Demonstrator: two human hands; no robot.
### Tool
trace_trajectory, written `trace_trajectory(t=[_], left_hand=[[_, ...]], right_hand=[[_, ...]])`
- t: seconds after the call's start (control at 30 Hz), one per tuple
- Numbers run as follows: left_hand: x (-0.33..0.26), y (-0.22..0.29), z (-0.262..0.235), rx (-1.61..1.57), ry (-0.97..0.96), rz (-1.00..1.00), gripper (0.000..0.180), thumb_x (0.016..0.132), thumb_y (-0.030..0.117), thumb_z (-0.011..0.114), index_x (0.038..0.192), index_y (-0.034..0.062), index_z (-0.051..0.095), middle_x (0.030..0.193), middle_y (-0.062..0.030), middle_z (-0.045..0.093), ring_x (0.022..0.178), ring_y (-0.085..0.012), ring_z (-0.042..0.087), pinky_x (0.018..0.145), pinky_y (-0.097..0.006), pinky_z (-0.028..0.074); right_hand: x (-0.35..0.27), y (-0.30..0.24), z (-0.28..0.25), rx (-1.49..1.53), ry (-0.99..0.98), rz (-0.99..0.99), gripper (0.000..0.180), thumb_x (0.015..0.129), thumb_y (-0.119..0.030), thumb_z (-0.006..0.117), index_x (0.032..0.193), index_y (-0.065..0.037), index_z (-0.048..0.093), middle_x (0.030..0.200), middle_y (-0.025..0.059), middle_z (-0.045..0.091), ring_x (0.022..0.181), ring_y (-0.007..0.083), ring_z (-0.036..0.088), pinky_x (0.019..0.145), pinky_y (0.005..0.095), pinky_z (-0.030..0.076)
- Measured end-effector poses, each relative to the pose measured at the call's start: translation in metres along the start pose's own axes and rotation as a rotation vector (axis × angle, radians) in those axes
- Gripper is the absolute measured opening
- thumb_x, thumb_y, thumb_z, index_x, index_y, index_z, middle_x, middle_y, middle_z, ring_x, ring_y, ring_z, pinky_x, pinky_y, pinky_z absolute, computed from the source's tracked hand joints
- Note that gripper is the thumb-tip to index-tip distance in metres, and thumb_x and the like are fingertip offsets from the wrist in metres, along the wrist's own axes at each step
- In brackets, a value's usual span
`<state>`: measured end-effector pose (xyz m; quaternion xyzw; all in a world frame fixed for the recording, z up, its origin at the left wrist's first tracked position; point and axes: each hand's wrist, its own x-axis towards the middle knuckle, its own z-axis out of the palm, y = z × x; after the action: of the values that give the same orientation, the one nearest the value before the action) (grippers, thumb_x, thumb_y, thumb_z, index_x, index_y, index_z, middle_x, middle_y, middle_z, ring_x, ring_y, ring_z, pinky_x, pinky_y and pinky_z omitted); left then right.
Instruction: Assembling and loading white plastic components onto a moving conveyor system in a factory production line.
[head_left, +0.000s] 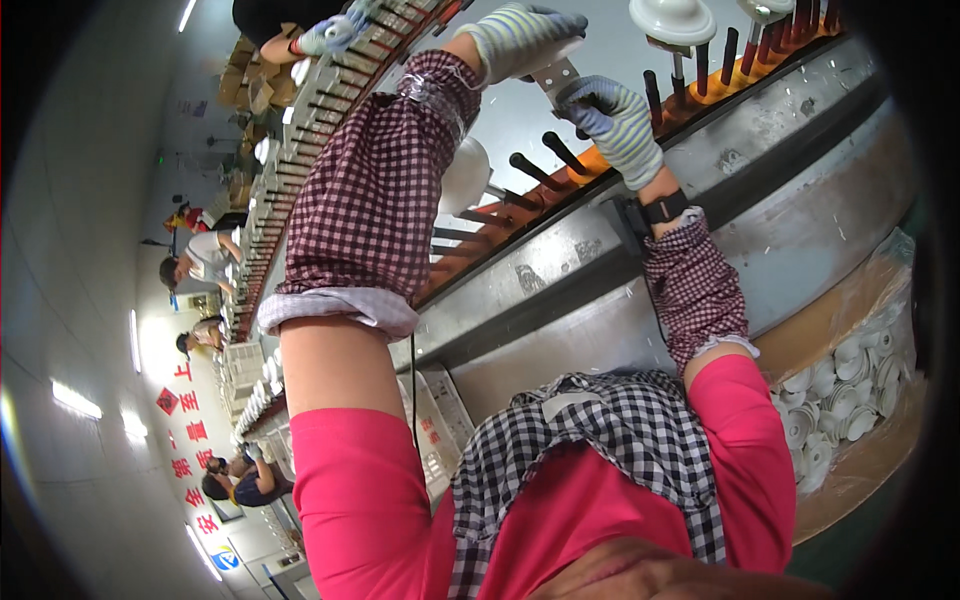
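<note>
Both my hands wear striped white, blue and yellow knit gloves. My left hand (520, 40) reaches over the conveyor line at the top, its fingers together over a pale round part whose rim just shows beneath them. Between the hands is a small flat metal plate (554, 78) with holes, tilted against that part. My right hand (612, 128) is closed at the plate's near edge, fingers curled; its fingertips are partly hidden. A white dome-shaped part (464, 176) sits on a spindle beside my left sleeve. Another white dome part (674, 20) stands on a spindle to the right.
Black-tipped spindles (565, 152) line the orange-lit conveyor track. A metal ledge (540, 265) runs along its near side. At right, a lined cardboard box (800, 330) holds several white parts. A co-worker's gloved hand (335, 35) is across the line; other people work farther left.
</note>
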<state>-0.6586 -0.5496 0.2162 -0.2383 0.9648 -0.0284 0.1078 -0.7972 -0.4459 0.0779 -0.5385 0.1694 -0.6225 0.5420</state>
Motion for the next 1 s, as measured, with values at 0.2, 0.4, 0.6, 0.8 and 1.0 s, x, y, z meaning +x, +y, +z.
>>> trace_trajectory(t=[0.2, 0.4, 0.6, 0.8, 1.0], left_hand=[[-0.050, 0.086, 0.003, -0.914, 0.331, -0.906, 0.037, 0.079, 0.035, 0.059, 0.102, 0.0088, 0.069, 0.089, -0.0165, 0.067, 0.087, -0.0253, 0.067, 0.077, -0.034, 0.054], [-0.096, 0.114, 0.006, -0.545, 0.496, -0.978, 0.042, 0.076, 0.042, 0.059, 0.104, 0.0115, 0.069, 0.110, -0.0184, 0.062, 0.098, -0.0336, 0.063, 0.085, -0.038, 0.050], [-0.144, 0.093, 0.045, -0.484, 0.562, -0.899, 0.046, 0.076, 0.046, 0.057, 0.105, 0.0120, 0.069, 0.099, -0.0173, 0.067, 0.092, -0.0332, 0.064, 0.084, -0.041, 0.050], [-0.206, 0.138, 0.045, -0.601, 0.622, -1.179, 0.063, 0.072, 0.046, 0.062, 0.122, 0.0093, 0.055, 0.114, -0.0226, 0.059, 0.106, -0.0351, 0.058, 0.093, -0.040, 0.046], [-0.383, 0.203, 0.096, -0.367, 0.756, -0.972, 0.057, 0.076, 0.033, 0.067, 0.124, 0.0062, 0.052, 0.119, -0.0164, 0.054, 0.113, -0.0319, 0.052, 0.096, -0.039, 0.043]], right_hand=[[-0.012, -0.002, 0.058, -0.100, 0.122, 0.112, 0.018, 0.084, -0.014, 0.068, 0.097, 0.000, 0.066, 0.087, 0.0067, 0.070, 0.073, 0.0097, 0.062, 0.066, 0.0245, 0.050], [-0.032, 0.016, 0.098, 0.036, 0.145, 0.185, 0.019, 0.084, -0.016, 0.067, 0.096, -0.001, 0.066, 0.079, 0.0020, 0.067, 0.067, 0.0079, 0.057, 0.062, 0.0242, 0.047], [-0.038, 0.082, 0.111, -0.079, 0.132, 0.284, 0.018, 0.085, -0.008, 0.061, 0.102, -0.003, 0.063, 0.087, 0.0021, 0.063, 0.076, 0.0112, 0.056, 0.067, 0.0253, 0.046], [-0.021, 0.103, 0.127, 0.018, 0.133, 0.301, 0.023, 0.089, -0.009, 0.054, 0.111, -0.001, 0.055, 0.104, 0.0074, 0.062, 0.090, 0.0162, 0.060, 0.076, 0.0273, 0.048], [-0.052, 0.056, 0.131, -0.575, -0.041, 0.159, 0.038, 0.094, -0.019, 0.054, 0.126, 0.001, 0.051, 0.105, 0.0086, 0.060, 0.085, 0.0133, 0.059, 0.070, 0.0233, 0.048]])
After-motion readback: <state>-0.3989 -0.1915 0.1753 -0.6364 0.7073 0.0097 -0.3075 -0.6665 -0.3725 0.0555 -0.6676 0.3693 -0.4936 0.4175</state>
